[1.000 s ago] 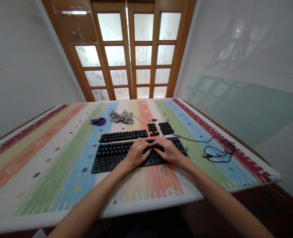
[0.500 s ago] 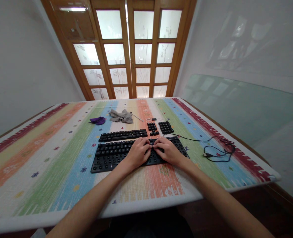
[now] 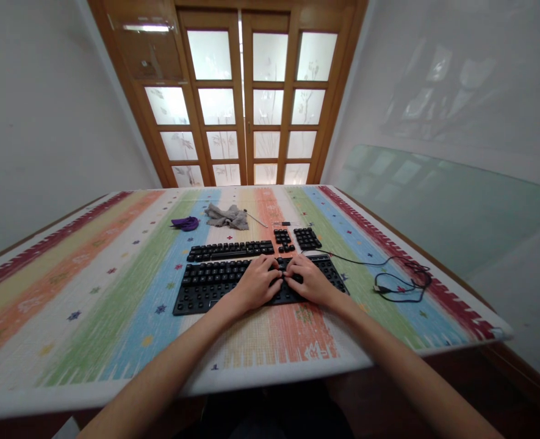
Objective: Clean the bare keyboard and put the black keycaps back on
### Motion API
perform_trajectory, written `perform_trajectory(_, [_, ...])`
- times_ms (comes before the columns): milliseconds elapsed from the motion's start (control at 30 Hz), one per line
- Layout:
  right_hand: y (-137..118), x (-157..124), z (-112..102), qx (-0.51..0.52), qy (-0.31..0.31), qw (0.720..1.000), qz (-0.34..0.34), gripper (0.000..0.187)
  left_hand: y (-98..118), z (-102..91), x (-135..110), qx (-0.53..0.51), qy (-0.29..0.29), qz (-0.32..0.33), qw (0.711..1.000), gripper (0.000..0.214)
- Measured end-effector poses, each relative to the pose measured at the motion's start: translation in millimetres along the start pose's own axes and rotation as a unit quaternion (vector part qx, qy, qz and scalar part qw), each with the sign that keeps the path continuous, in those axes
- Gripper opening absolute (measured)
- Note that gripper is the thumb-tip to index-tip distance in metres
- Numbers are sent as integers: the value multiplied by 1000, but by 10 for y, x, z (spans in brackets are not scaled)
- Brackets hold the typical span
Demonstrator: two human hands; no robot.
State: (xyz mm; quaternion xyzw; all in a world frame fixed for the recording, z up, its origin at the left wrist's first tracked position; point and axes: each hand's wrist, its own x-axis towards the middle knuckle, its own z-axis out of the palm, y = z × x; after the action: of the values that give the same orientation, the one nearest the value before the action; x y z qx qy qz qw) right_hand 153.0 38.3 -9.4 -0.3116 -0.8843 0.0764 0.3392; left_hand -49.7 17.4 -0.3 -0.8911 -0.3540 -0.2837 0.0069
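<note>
A black keyboard (image 3: 205, 286) lies on the striped table mat (image 3: 91, 305) in front of me. My left hand (image 3: 254, 286) and my right hand (image 3: 309, 281) rest on its right half, fingers curled down, fingertips meeting over one spot near the middle. What the fingertips pinch is hidden. Behind the keyboard lie rows of loose black keycaps (image 3: 230, 249), set out in keyboard order. Two smaller keycap groups sit to their right, one (image 3: 282, 239) beside the other (image 3: 307, 238).
The keyboard's black cable (image 3: 402, 283) loops on the mat at the right. A grey cloth (image 3: 226, 216), a purple object (image 3: 185, 223), a thin stick (image 3: 255, 218) and a small tool (image 3: 288, 223) lie further back. Wooden glazed doors stand beyond the table.
Both hands have stayed on the keyboard's right half, and the fingertips have drawn closer together. The view has shifted slightly.
</note>
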Motion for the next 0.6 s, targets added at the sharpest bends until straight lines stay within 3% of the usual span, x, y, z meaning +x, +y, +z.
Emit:
perform_trajectory(100, [-17, -24, -2, -10, 13, 1000, -8, 10, -144, -190, -31, -6, -1, -5, 1000, 19])
perform_trajectory(167, [-29, -34, -5, -18, 16, 1000, -12, 9, -338, -371, -76, -3, 19, -43, 999, 20])
perform_trajectory(267, [-41, -36, -4, -19, 20, 1000, -6, 10, -739, -666, -185, 2, 49, -133, 990, 26])
perform_trajectory(400, [-40, -36, 5, -17, 20, 1000, 2, 11, -1272, -985, -371, 36, 37, -280, 959, 30])
perform_trajectory(467, [-39, -40, 9, -16, 19, 1000, 3, 11, -1471, -1084, -453, 22, 21, -361, 932, 31])
perform_trajectory(600, [-43, -46, 8, -12, 22, 1000, 5, 12, -1705, -1161, -560, 4, 5, -406, 914, 30])
